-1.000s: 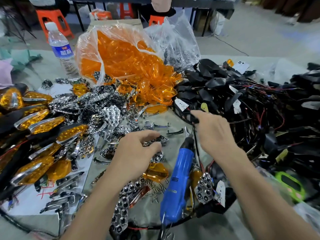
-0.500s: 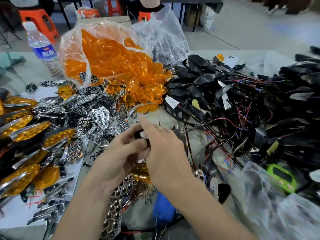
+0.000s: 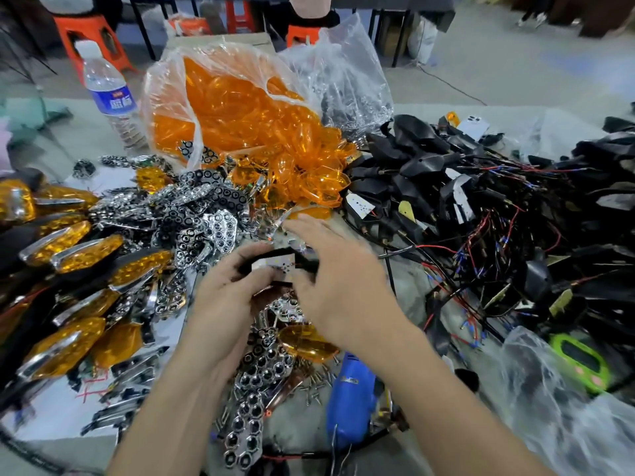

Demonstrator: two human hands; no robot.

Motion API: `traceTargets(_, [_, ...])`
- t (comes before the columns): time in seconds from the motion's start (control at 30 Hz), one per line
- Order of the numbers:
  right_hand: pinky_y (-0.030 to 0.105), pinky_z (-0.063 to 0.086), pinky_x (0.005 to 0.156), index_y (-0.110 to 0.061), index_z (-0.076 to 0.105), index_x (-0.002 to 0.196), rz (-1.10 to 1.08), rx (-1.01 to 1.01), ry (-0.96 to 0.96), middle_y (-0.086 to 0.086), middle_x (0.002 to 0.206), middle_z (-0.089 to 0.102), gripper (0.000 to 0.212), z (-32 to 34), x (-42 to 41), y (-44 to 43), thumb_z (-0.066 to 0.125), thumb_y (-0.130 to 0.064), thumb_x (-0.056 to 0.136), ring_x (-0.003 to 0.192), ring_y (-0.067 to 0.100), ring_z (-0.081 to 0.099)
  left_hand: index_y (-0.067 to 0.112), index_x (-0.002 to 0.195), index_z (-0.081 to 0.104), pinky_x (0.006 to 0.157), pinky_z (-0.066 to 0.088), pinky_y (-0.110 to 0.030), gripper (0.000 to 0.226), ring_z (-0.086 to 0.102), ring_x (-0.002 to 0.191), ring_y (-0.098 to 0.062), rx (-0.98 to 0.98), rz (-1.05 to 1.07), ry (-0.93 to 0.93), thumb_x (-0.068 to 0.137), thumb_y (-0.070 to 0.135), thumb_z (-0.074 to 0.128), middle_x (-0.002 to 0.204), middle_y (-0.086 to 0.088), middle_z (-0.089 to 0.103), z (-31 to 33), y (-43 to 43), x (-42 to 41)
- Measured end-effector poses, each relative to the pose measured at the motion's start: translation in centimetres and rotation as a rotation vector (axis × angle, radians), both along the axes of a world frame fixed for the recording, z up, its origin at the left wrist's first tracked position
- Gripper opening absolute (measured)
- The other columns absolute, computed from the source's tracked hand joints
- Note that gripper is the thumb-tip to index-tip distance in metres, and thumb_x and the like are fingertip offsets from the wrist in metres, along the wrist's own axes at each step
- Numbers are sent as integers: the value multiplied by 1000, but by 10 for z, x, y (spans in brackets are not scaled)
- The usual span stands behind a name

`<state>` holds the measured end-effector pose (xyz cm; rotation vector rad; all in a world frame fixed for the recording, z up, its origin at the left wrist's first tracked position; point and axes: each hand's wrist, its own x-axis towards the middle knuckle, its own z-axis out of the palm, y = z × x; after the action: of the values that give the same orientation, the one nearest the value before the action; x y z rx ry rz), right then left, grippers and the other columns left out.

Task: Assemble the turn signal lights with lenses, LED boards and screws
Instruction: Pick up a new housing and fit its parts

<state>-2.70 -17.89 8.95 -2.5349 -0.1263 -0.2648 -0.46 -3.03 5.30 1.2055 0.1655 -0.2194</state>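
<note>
My left hand (image 3: 223, 304) grips a black turn signal housing (image 3: 275, 264) with a white LED board in it, held above the table's middle. My right hand (image 3: 338, 280) lies against the housing's right end, fingers straight and blurred, thumb on the board. Below the hands lie one loose orange lens (image 3: 305, 343), chrome reflectors (image 3: 254, 369), small screws (image 3: 316, 381) and a blue electric screwdriver (image 3: 347, 410). A clear bag of orange lenses (image 3: 240, 115) stands at the back. A heap of black wired housings (image 3: 446, 201) fills the right side.
Finished amber lights (image 3: 68, 249) are piled at the left, beside a heap of chrome reflectors (image 3: 206, 218). A water bottle (image 3: 106, 94) stands at the back left. A green device (image 3: 580, 359) and a crumpled clear bag (image 3: 549, 407) lie at the right front.
My right hand drew a wired black housing from the right pile to the middle, where my left hand took hold of it. The right fingers have now straightened.
</note>
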Motion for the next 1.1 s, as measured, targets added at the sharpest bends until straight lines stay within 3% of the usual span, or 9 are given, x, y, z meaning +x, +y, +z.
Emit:
traceTargets(0.1, [37, 50, 98, -34, 72, 115, -108, -185, 209, -7, 108, 77, 21, 3, 5, -23, 63, -39, 98, 98, 17, 67, 11, 104, 75, 80, 64, -33, 29, 75, 99, -25, 0, 66, 20, 97, -9, 55, 109, -10, 79, -7, 8, 0])
traceTargets(0.17, [32, 55, 80, -30, 79, 102, -64, 55, 314, -10, 91, 78, 11, 6, 4, -28, 70, -33, 95, 77, 7, 68, 10, 109, 74, 78, 64, -35, 25, 75, 100, -26, -39, 113, 66, 100, -3, 54, 110, -11, 79, -11, 13, 1])
traceTargets(0.23, [34, 59, 79, -28, 81, 93, -11, 186, 287, -13, 85, 79, 5, 10, -1, -17, 78, -30, 90, 75, 7, 71, 9, 114, 71, 78, 62, -35, 23, 73, 101, -26, -117, 177, 123, 103, 1, 53, 113, -14, 78, -15, 15, 4])
traceTargets(0.43, [32, 50, 53, -29, 70, 105, 47, 255, 323, -1, 71, 69, 17, 4, -23, 34, 70, -38, 89, 51, 14, 59, 8, 114, 64, 76, 62, -35, 20, 75, 86, -21, -345, 232, 159, 108, 18, 48, 98, -11, 76, -15, 16, 6])
traceTargets(0.53, [35, 54, 50, -29, 64, 99, 98, 599, 485, 5, 71, 72, 10, -2, -37, 47, 66, -30, 89, 49, 15, 68, 12, 114, 69, 72, 61, -37, 20, 72, 80, -22, -313, 189, 115, 106, 21, 53, 97, -9, 75, -9, 25, 0])
traceTargets(0.67, [25, 47, 59, -25, 72, 86, -35, 373, 284, -11, 61, 64, 24, -22, -35, 37, 64, -47, 92, 56, 3, 53, 12, 112, 75, 61, 60, -34, 20, 71, 72, -22, -75, 104, -23, 105, 14, 56, 95, -11, 76, -2, 35, -10])
traceTargets(0.77, [33, 59, 86, -37, 73, 114, -93, 676, 305, -17, 98, 77, 28, -27, -30, 35, 67, -44, 89, 90, 2, 71, 18, 101, 79, 61, 61, -36, 22, 73, 74, -22, 112, 30, -129, 106, 22, 58, 94, -10, 78, -3, 32, -19])
traceTargets(0.87, [31, 62, 79, -47, 70, 117, 50, 812, 331, -14, 101, 77, 32, -29, -26, 43, 62, -35, 89, 86, 4, 72, 19, 97, 81, 63, 61, -35, 25, 75, 79, -24, 183, 9, -191, 106, 21, 58, 91, -13, 79, -4, 26, -26])
traceTargets(1.1, [21, 51, 71, -39, 76, 111, -22, 902, 216, -11, 94, 78, 32, -30, -25, 57, 63, -17, 92, 83, 3, 71, 14, 97, 82, 69, 61, -34, 23, 72, 83, -29, 111, 14, -156, 104, 20, 61, 96, -26, 75, -3, 25, -29])
